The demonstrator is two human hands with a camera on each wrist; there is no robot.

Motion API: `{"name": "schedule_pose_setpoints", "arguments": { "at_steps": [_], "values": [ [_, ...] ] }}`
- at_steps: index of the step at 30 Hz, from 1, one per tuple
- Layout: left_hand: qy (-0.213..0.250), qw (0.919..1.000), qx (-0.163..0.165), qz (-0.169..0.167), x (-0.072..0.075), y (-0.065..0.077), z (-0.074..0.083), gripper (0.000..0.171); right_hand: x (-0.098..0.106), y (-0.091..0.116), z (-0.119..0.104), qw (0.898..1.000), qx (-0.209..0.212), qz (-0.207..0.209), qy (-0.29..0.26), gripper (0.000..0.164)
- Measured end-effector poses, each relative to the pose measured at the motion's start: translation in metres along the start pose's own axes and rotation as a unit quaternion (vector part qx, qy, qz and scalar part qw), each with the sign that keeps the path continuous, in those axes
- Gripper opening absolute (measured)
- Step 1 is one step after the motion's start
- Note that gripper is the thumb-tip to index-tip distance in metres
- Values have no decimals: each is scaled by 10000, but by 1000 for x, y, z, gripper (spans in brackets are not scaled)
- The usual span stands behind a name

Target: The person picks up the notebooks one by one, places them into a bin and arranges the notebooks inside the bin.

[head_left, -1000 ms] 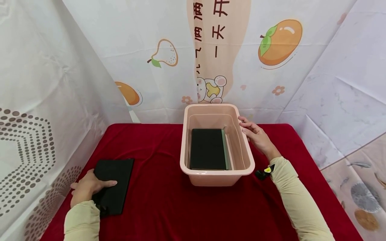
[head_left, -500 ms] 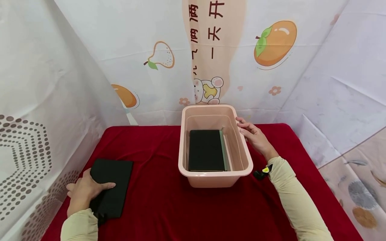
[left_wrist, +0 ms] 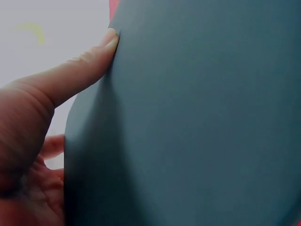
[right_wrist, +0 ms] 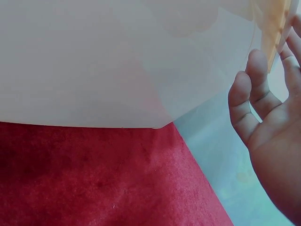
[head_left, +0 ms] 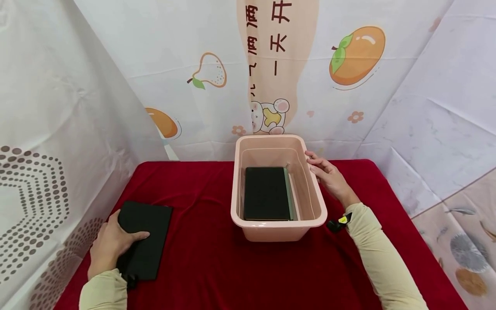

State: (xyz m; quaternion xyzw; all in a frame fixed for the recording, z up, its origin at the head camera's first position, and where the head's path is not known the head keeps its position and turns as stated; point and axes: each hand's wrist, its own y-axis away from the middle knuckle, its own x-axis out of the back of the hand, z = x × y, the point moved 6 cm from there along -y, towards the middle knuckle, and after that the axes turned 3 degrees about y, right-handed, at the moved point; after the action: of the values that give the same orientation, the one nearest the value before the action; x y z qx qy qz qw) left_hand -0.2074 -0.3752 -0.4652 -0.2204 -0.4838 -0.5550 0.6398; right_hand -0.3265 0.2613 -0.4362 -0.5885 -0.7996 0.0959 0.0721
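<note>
At the left of the head view, my left hand (head_left: 108,244) grips the left edge of a thin black notebook (head_left: 149,241). The thumb lies across its upper face, and the other fingers go round behind the edge. The left wrist view shows the dark cover (left_wrist: 197,113) bowing near the thumb. In the middle stands a pink basin (head_left: 271,231), holding another black notebook (head_left: 267,193) with a grey-green strip along its right side. My right hand (head_left: 331,178) rests loosely bent fingers on the basin's right rim; in the right wrist view two fingertips are close to its outer wall (right_wrist: 94,66).
A red cloth (head_left: 201,267) covers the table. Patterned white curtains (head_left: 174,47) hang behind and on both sides, with the left one (head_left: 38,172) close to my left hand. The basin stands near the table's back edge.
My left fingers, seen spread past the notebook's left edge before, have tucked in behind it. The notebook's far left corner sits slightly higher. My right hand and the basin stay in place.
</note>
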Motion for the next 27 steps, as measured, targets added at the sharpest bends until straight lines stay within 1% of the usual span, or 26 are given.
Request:
{"name": "schedule_pose_setpoints", "arguments": {
  "at_steps": [7, 13, 19, 22, 27],
  "values": [
    [211, 9995, -7, 245, 1, 2, 5, 135, 4, 0, 0, 10000, 43, 52, -10, 25],
    [435, 9973, 174, 571, 4, 7, 3, 116, 2, -1, 3, 10000, 56, -16, 48, 26],
    [636, 9936, 181, 919, 6, 8, 1, 98, -1, 0, 3, 10000, 53, 5, -32, 25],
    [662, 9926, 196, 998, 7, 8, 0, 95, -1, 0, 2, 10000, 58, -2, -31, 24],
    [688, 9916, 175, 1081, 9, 6, 3, 95, 0, -1, 3, 10000, 65, 40, -19, 24]
  ]
}}
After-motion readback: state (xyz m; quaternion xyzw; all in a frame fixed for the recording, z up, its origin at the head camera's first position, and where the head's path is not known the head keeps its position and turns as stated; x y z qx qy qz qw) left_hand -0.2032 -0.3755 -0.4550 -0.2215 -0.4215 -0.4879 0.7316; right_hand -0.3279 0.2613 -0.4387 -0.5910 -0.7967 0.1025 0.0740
